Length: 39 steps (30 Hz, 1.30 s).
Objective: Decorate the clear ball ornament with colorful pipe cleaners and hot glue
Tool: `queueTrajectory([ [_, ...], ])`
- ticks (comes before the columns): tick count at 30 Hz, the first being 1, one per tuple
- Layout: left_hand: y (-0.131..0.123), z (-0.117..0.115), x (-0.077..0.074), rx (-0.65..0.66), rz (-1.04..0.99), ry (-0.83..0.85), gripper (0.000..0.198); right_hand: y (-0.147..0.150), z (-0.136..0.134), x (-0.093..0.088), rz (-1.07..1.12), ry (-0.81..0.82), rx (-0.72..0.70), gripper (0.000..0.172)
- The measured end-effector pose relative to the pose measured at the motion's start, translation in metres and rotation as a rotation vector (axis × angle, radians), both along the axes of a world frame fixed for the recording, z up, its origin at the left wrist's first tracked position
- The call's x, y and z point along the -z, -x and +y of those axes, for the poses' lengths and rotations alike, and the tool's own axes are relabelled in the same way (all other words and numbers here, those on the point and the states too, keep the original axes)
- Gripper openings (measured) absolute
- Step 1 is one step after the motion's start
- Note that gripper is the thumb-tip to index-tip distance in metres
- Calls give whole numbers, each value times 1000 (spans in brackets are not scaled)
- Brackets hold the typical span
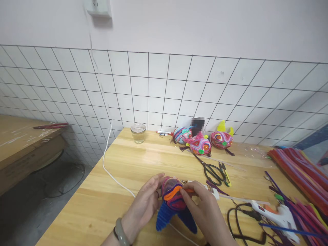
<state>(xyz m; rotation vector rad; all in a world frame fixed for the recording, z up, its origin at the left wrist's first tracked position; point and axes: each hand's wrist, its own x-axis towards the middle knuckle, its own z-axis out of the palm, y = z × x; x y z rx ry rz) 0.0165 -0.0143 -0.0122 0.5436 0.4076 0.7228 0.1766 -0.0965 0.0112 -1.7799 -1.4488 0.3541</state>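
My left hand (pixel 147 196) is curled around the left side of a round pipe-cleaner fish (pixel 175 204), holding it just above the table. Fuzzy pink, red and purple strips cover part of its ball, and a clear patch shows near the top. Two ridged blue fins (pixel 164 217) hang from its lower side. Across its front runs an orange pipe cleaner (pixel 172 193), bent into a curve. The thumb and fingers of my right hand (pixel 203 206) pinch this orange strip against the ball. Fingertips of both hands are partly hidden.
Behind stand finished pipe-cleaner fish (pixel 201 145), black scissors (pixel 214 173) and a glass of liquid (pixel 138 133). At right lie a white glue gun (pixel 279 217), its black cord and bundles of pipe cleaners (pixel 302 174). A white cable (pixel 112 176) crosses the left.
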Motion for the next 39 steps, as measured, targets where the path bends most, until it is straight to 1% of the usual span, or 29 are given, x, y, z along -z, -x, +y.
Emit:
queueTrajectory([
  [2,0,0,1,-4,-4,23,23,0,0,1,8,3,1,18],
  [5,-1,0,0,-14,-2,7,14,1,0,0,21,9,0,17],
  [7,-1,-1,-3,-7,-3,-8,12,2,0,-1,37,12,-3,17],
  [9,-2,-1,-4,8,-6,-8,15,3,0,-2,41,12,-2,17],
  [13,-2,-1,-5,57,-39,29,29,5,-1,-5,2,-14,-4,14],
  [15,-3,-1,-5,60,-48,16,32,6,-1,-5,-6,-25,-3,13],
  [18,-4,-1,-7,33,-9,-24,31,9,-1,-6,2,-12,-7,14],
  [21,-5,-4,-9,-13,63,-83,20,12,-2,-8,17,16,-10,13],
  [22,-5,-5,-9,-30,85,-114,21,14,-2,-8,21,21,-9,12],
  [24,-4,-7,-8,-50,121,-179,33,16,-2,-7,27,21,-21,11],
  [26,-3,-8,-4,-56,149,-234,40,18,-1,-5,30,15,-51,12],
  [29,-1,-8,3,-55,191,-311,45,21,-1,-3,14,-1,-87,13],
  [33,1,-7,10,-63,244,-395,52,25,-1,-4,-13,-24,-95,13],
  [39,2,-6,10,-67,328,-461,55,29,-3,-2,-39,-28,-103,11],
])
